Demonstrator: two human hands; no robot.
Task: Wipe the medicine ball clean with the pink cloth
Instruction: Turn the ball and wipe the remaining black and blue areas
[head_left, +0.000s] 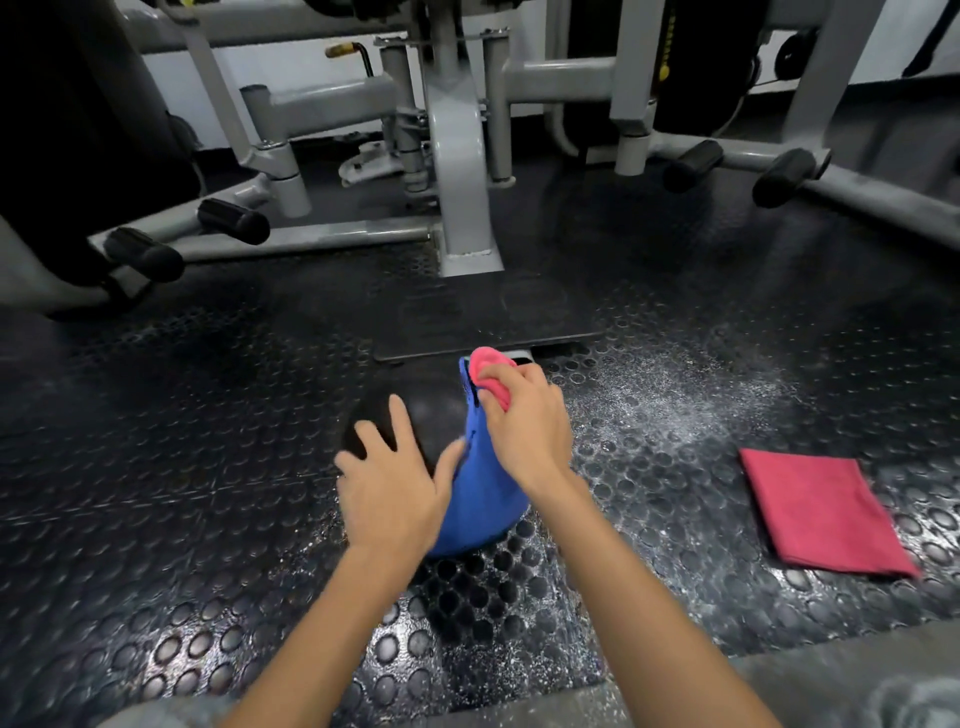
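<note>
A black and blue medicine ball (483, 499) rests on the studded rubber floor at the centre of the head view. My left hand (389, 478) lies flat on its black left side, fingers spread. My right hand (524, 421) presses a bunched pink cloth (491, 371) against the ball's upper far side, on the blue panel. Only the cloth's top shows above my fingers.
A folded red cloth (815, 512) lies on the floor (156, 467) to the right. A grey gym machine frame (465, 171) with black foot pegs stands behind the ball, its dark base plate (483, 317) just beyond it. A concrete edge (831, 680) runs along the near right.
</note>
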